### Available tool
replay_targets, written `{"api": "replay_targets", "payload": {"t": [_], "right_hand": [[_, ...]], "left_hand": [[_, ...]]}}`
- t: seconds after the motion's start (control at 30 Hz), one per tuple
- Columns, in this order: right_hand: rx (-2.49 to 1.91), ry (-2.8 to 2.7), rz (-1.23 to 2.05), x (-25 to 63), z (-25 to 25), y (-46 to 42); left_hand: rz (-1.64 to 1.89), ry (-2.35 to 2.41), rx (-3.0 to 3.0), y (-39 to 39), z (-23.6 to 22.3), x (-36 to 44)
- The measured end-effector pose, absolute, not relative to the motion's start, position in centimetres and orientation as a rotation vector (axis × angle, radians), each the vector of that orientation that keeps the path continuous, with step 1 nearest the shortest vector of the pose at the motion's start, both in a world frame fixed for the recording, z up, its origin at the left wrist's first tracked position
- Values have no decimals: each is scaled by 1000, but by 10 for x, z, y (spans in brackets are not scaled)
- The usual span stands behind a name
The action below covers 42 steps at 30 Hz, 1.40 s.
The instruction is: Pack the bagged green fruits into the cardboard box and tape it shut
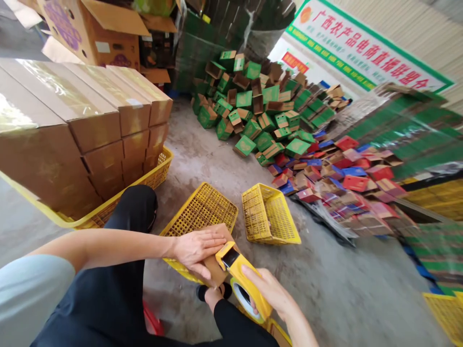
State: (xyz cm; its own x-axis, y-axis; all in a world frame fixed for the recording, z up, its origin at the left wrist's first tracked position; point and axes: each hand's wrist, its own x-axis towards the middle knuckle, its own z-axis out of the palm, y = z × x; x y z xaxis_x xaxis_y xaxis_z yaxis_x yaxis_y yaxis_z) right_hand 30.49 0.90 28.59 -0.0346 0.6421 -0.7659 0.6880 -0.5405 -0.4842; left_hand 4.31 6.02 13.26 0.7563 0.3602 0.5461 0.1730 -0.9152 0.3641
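My left hand (pixel 198 250) lies flat on top of a small brown cardboard box (pixel 216 272), its fingers stretched out across the surface. In my right hand (pixel 269 289) is a yellow tape dispenser (pixel 237 265), with the fingers wrapped round its handle and a roll of tape in its frame. The dispenser's front end meets the right edge of the box. Beneath the box stands an upturned-looking yellow plastic crate (pixel 202 207), partly hidden by the box and my left hand.
A second yellow crate (pixel 271 214) stands ahead. Stacked taped cartons (pixel 104 130) fill a large yellow basket (pixel 161 168) at left. Green boxes (pixel 253 127) and red and blue boxes (pixel 350 183) lie heaped on the floor. Another yellow crate (pixel 446 313) is at lower right.
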Motion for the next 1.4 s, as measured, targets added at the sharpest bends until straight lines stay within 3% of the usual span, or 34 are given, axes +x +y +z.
{"api": "replay_targets", "payload": {"t": [0.57,0.77,1.4], "right_hand": [[2178,1508,-1907,318,264,-28],[2148,1516,-1888,329,274,-40],[2335,1251,-2107,333,243,-51]], "left_hand": [[784,229,2752,96,114,43],[760,208,2726,96,125,38],[705,90,2822,69,148,69]]}}
